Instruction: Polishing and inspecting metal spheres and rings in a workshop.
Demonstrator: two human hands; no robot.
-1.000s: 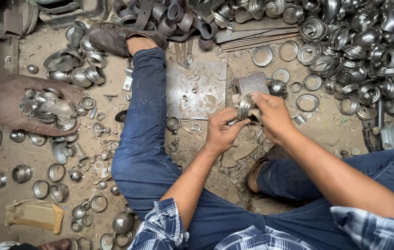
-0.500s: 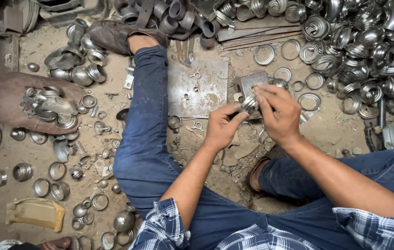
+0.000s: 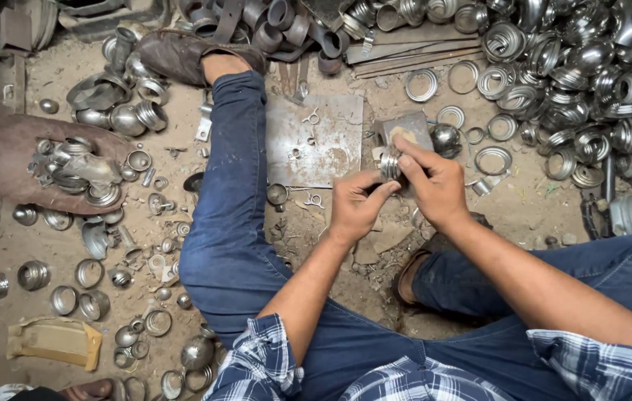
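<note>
- Both hands meet just right of the flat steel plate (image 3: 316,141).
- Left hand (image 3: 354,206) and right hand (image 3: 435,184) pinch a small ribbed metal ring (image 3: 389,165), fingers closed round it.
- Shiny ball (image 3: 446,137) beyond; possibly touching the block (image 3: 405,128).

floor: sandy dirt (image 3: 524,215) | flat steel plate (image 3: 331,152) | daylight
</note>
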